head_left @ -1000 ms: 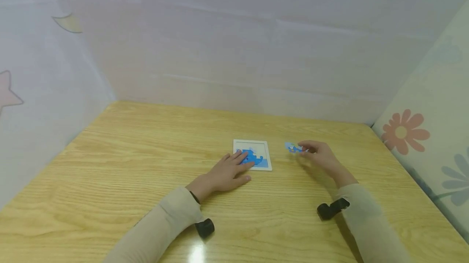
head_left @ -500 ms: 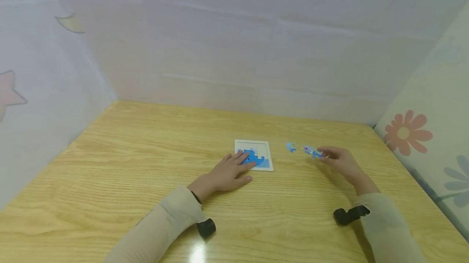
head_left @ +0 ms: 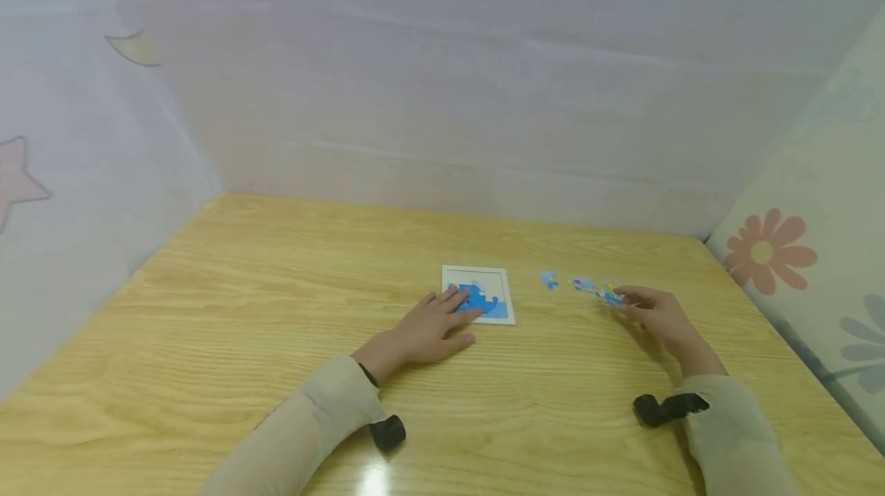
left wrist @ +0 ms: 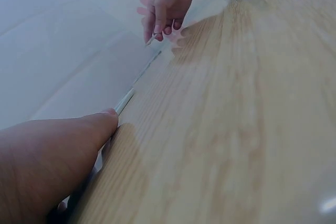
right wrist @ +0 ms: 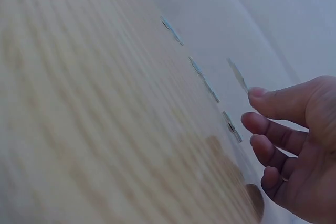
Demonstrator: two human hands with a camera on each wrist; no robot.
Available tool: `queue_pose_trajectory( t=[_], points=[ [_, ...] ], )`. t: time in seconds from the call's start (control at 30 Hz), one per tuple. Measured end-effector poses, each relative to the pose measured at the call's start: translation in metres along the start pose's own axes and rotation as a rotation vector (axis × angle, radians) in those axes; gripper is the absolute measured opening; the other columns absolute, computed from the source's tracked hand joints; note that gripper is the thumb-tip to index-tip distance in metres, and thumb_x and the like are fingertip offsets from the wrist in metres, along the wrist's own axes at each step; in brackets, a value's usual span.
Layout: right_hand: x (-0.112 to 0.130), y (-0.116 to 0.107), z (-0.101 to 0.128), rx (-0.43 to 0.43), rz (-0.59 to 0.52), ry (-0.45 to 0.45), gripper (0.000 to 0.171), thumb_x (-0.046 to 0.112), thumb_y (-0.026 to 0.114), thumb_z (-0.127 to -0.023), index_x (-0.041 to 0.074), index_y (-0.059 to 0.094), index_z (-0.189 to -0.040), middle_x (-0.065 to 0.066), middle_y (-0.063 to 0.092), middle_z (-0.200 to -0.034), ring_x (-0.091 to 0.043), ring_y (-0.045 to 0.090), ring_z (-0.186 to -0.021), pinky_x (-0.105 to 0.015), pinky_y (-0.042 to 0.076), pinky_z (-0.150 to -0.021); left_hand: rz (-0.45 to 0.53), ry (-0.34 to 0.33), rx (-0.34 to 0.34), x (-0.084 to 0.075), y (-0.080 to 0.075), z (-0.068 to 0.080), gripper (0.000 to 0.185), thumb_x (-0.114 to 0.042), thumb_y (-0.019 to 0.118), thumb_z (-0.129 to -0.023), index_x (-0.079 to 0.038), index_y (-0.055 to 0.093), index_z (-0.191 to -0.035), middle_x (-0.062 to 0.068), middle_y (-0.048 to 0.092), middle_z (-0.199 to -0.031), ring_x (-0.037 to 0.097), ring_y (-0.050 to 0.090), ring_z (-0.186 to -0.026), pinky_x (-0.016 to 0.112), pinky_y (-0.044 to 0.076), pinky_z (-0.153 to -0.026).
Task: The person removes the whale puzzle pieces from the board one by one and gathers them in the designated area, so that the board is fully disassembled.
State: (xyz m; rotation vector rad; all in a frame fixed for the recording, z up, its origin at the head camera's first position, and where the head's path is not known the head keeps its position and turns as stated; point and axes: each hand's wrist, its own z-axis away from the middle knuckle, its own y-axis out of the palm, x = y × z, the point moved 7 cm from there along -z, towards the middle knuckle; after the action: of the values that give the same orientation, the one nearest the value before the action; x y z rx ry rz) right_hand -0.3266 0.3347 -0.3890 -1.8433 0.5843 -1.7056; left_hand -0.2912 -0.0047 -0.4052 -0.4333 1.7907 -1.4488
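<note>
Your left hand [head_left: 430, 325] lies flat on the bench [head_left: 276, 342], fingers straight, with the fingertips resting on the blue part of the puzzle frame [head_left: 478, 293]; it presses the frame but grasps nothing. The frame is a small white square, about in the middle of the bench, partly filled with blue pieces in its lower half. The loose puzzle pieces [head_left: 581, 285] lie in a short row to the right of the frame, well apart from it, and the row runs left to right, almost parallel to the far edge of the bench. Your right hand [head_left: 657, 315] is at the right end of this row. Its fingers are lightly curled, and in the right wrist view a thin piece [right wrist: 238, 75] stands just off the tip of one finger, raised above the bench, so I judge that the fingertips pinch it, although the contact itself is not clearly shown. The other pieces [right wrist: 205, 83] lie flat in a line running away from this hand toward the frame. So the right hand is much nearer to the loose pieces, and the frame lies to its left, beyond the whole row, where the left hand already rests on it.
</note>
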Motion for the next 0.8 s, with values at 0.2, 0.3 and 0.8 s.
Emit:
queue_pose_trajectory(
  t=[0.2,0.3,0.8],
  points=[
    [-0.004,0.0,0.001,0.006,0.021,0.013,0.048,0.02,0.06,-0.091,-0.006,0.049,-0.13,-0.015,0.058,-0.106,0.004,0.051,-0.079,-0.024,0.046,-0.065,0.011,0.005,-0.006,0.0,-0.001,0.001,0.052,-0.041,0.042,-0.098,-0.02,0.036,-0.145,0.013,0.019,-0.155,0.032,0.013,-0.144,0.056,0.015,-0.113],
    [-0.007,0.0,0.001,0.012,0.04,0.012,0.048,0.021,0.061,-0.091,-0.005,0.05,-0.13,-0.02,0.058,-0.11,0.001,0.053,-0.082,-0.023,0.047,-0.069,0.012,0.005,-0.005,0.0,-0.001,0.001,0.052,-0.04,0.042,-0.098,-0.02,0.036,-0.145,0.013,0.019,-0.155,0.032,0.012,-0.144,0.056,0.015,-0.113],
    [-0.011,0.0,0.007,0.074,0.133,0.02,0.042,0.016,0.062,-0.089,-0.006,0.055,-0.125,-0.025,0.058,-0.112,-0.015,0.053,-0.094,-0.024,0.046,-0.075,-0.003,0.012,-0.017,0.001,0.0,-0.001,0.051,-0.041,0.042,-0.098,-0.02,0.037,-0.144,0.012,0.02,-0.155,0.032,0.013,-0.144,0.056,0.016,-0.113]
  ],
)
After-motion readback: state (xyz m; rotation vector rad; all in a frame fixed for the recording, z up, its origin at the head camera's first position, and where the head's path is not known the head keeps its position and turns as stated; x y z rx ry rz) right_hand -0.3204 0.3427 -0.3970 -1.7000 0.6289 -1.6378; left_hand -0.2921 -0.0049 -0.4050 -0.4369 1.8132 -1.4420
